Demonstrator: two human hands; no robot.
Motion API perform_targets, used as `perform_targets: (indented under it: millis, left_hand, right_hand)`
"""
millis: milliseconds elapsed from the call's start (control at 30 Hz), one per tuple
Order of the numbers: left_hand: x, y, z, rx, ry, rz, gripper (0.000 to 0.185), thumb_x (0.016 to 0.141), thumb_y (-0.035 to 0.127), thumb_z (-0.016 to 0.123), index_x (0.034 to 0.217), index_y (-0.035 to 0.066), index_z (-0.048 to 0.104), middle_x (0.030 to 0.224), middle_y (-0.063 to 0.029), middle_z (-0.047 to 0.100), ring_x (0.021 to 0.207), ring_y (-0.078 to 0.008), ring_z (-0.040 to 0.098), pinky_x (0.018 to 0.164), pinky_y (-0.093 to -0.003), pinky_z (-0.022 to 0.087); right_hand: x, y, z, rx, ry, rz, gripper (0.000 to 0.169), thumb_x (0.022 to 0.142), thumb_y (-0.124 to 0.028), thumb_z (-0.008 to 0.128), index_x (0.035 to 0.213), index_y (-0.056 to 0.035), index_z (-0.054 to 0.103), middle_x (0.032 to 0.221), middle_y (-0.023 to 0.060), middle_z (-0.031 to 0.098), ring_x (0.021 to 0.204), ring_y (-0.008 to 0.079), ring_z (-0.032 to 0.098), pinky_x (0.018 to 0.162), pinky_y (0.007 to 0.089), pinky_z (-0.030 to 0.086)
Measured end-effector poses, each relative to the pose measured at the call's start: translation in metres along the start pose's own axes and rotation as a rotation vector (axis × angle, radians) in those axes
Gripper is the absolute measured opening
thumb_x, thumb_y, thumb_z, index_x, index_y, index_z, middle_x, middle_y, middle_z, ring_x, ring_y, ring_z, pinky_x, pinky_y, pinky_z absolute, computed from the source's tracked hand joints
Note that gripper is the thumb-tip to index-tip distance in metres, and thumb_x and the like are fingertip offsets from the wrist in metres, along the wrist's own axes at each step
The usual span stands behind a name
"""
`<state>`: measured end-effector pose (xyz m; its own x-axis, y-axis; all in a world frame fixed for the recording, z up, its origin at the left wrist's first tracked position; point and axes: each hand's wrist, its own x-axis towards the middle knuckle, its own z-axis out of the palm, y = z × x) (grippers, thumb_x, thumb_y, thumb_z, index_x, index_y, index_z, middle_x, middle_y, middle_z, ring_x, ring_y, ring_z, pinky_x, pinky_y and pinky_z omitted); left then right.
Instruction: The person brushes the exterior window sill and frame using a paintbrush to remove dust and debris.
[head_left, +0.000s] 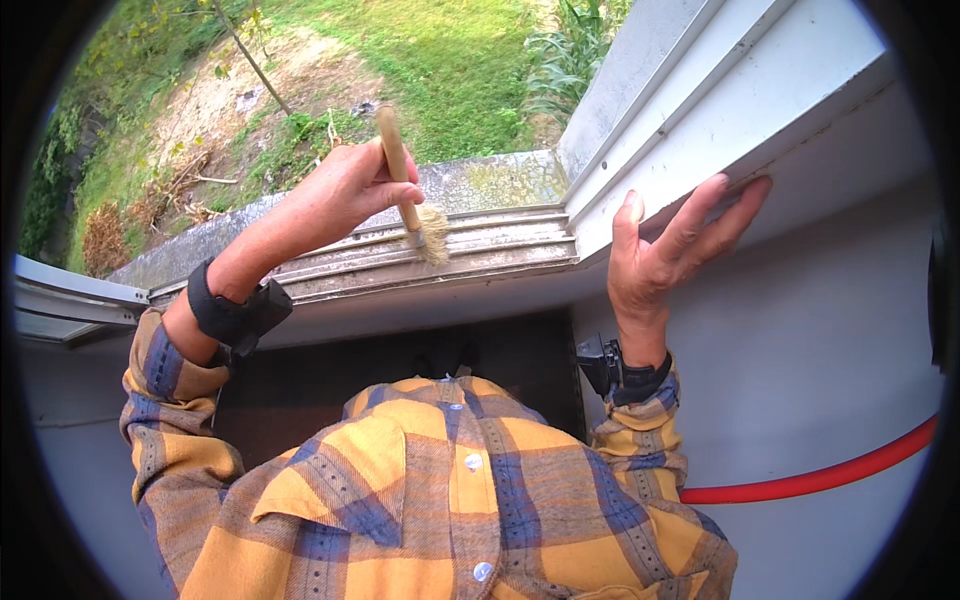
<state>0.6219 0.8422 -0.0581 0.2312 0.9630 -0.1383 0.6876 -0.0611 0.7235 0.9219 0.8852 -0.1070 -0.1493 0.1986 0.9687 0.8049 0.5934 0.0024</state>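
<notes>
My left hand (367, 184) grips the wooden handle of a bristle brush (391, 142), which tilts with its handle end up. Its pale, splayed bristles (433, 234) are down at the dirty sliding-window track (495, 236); whether they press on it I cannot tell. The track has several parallel metal rails with brown grime along them. On the right, my right hand (652, 247) holds nothing, its fingers spread against the edge of the white window frame (675, 135). The thumb lies on the frame's front side, and the other fingers reach round to the wall side.
Outside the track runs a weathered concrete ledge (502, 180), with grass (457, 82) beyond. At the far left stands a sliding sash (82, 292). A red hose or tube (810, 469) curves along the white wall (787, 337) at right. Black straps with devices circle both wrists.
</notes>
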Motion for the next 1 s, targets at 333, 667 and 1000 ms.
perform_targets:
  millis: [333,667,1000]
  left_hand:
    - [0.057,0.019,0.026,-0.469,0.157,0.308,0.022,0.092,0.018,0.068,0.101,-0.001,0.06,0.1,-0.0125,0.07,0.096,-0.0151,0.066,0.086,-0.0297,0.054]
    - [0.015,-0.025,0.002,-0.002,0.255,-0.07,0.03,0.085,0.021,0.074,0.089,-0.007,0.064,0.08,-0.0114,0.07,0.075,-0.0131,0.065,0.065,-0.0299,0.052]
    - [0.032,0.012,-0.012,-0.457,0.214,0.239,0.02,0.092,0.019,0.068,0.1,0.001,0.061,0.093,-0.0078,0.069,0.093,-0.0157,0.068,0.084,-0.0301,0.055]
  right_hand:
    - [0.008,0.001,-0.008,-0.051,-0.092,0.025,0.091,0.073,-0.006,0.069,0.152,-0.0089,0.024,0.153,0.0342,0.014,0.138,0.0506,0.024,0.109,0.0559,0.026]
    - [0.003,0.004,-0.007,-0.127,-0.1,-0.003,0.09,0.076,-0.008,0.068,0.153,-0.0078,0.021,0.153,0.0348,0.014,0.137,0.051,0.026,0.109,0.055,0.027]
    - [0.005,0.002,-0.007,-0.111,-0.102,0.013,0.088,0.079,-0.01,0.065,0.154,-0.0082,0.019,0.153,0.0352,0.011,0.139,0.0512,0.023,0.11,0.0561,0.024]
